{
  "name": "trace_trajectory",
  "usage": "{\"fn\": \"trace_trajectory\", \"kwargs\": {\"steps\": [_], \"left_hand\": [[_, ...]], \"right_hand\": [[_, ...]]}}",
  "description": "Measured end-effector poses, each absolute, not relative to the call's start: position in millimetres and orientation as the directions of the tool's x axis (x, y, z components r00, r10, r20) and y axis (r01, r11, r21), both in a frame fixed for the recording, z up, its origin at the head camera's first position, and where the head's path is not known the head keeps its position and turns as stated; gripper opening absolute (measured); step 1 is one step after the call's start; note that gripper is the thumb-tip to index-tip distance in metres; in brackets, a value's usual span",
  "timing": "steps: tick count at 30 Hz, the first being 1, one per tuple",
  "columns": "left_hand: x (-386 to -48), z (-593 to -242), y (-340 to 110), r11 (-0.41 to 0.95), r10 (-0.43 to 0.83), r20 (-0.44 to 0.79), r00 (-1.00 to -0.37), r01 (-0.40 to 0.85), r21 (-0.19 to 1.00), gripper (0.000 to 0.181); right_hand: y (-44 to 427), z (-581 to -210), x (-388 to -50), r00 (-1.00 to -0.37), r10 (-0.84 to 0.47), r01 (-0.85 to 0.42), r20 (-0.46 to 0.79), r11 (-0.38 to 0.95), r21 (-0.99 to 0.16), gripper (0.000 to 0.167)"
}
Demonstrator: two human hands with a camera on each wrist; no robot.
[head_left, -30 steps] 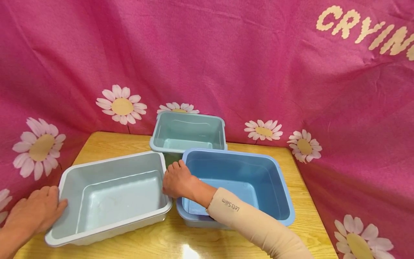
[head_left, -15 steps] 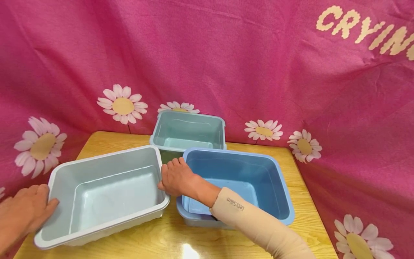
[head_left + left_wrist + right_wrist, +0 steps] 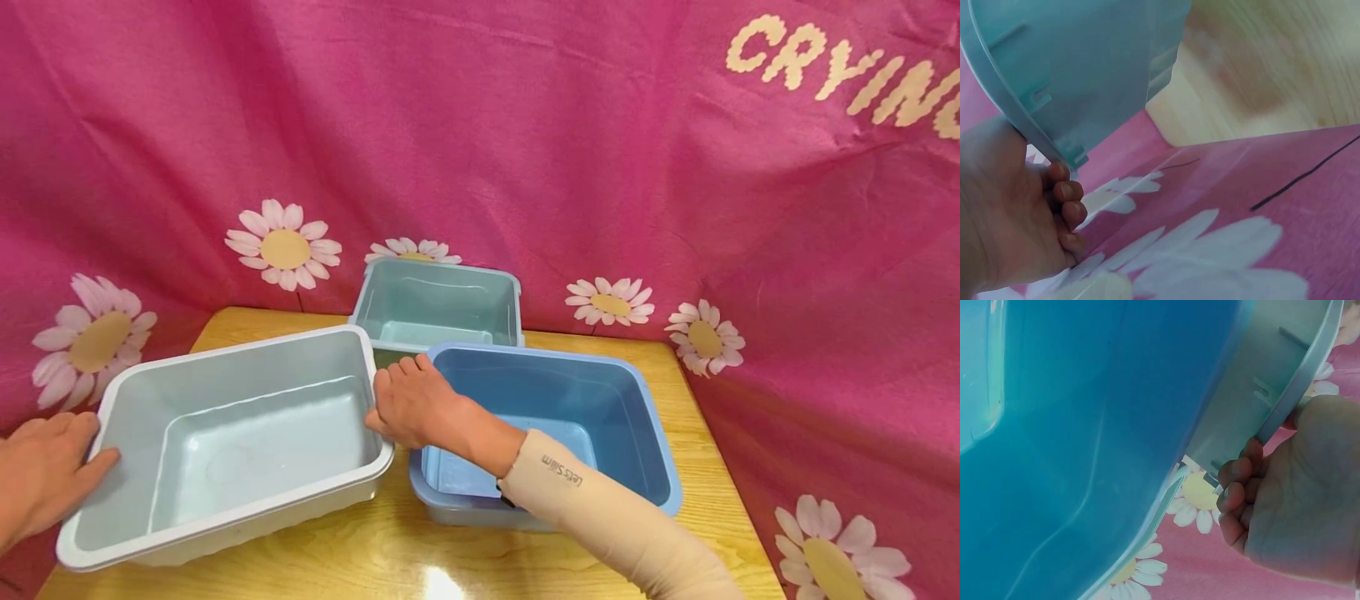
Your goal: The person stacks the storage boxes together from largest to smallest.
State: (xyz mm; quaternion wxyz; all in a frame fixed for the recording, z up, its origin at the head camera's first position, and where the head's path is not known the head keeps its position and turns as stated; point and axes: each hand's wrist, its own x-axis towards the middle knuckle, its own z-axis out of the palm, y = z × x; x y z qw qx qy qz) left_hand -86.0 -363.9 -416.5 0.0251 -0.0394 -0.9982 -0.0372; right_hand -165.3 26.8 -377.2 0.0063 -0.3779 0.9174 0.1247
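Since the earlier frames, the grey bin (image 3: 262,442) has shifted to the left, its right end now sitting slightly farther back, and both hands have travelled with it; the blue bin (image 3: 555,379) and the green bin (image 3: 442,304) show no displacement. The left hand (image 3: 48,471) grasps the grey bin by its left end, thumb over the rim and, per the left wrist view, fingers curled beneath the lip. The right hand (image 3: 420,404) grasps the opposite end, its fingers likewise hooked under the rim in the right wrist view. The grey bin is located at the left of the wooden table (image 3: 360,558), open side up; whether its base touches the surface cannot be determined. The blue bin stands just to its right, with the right forearm, in a beige sleeve (image 3: 615,508) bearing dark lettering, passing over it. The green bin stands behind, between the two, partly screened by the blue one. A pink cloth (image 3: 480,125) printed with daisies hangs behind the table.
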Motion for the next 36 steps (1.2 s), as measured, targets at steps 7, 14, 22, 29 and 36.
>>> {"fn": "trace_trajectory", "kwargs": {"steps": [7,14,22,29,36], "left_hand": [[-90.2,-409.5,-364.7,0.976,0.162,0.233,-0.959,0.191,0.108,0.026],[-92.0,-390.2,-356.2,0.975,0.165,0.228,-0.960,0.193,0.106,0.029],[-96.4,-370.6,-347.7,0.961,0.198,0.302,-0.932,0.246,0.129,0.027],[-100.4,-346.7,-338.4,0.957,0.227,0.316,-0.921,0.272,0.104,0.025],[-106.8,-325.5,-324.6,0.968,0.181,0.266,-0.947,0.219,0.120,0.026]], "right_hand": [[32.8,-369.1,-164.2,-0.717,-0.685,-0.697,-0.131,0.698,0.166,0.027],[41.8,-353.1,-163.1,-0.723,-0.684,-0.690,-0.096,0.709,0.146,0.027],[54.2,-334.4,-161.1,-0.741,-0.668,-0.671,-0.068,0.737,0.078,0.022],[66.0,-320.5,-159.4,-0.742,-0.670,-0.670,-0.006,0.741,0.042,0.017],[81.1,-310.0,-160.2,-0.741,-0.668,-0.667,0.070,0.744,0.046,0.014]]}}
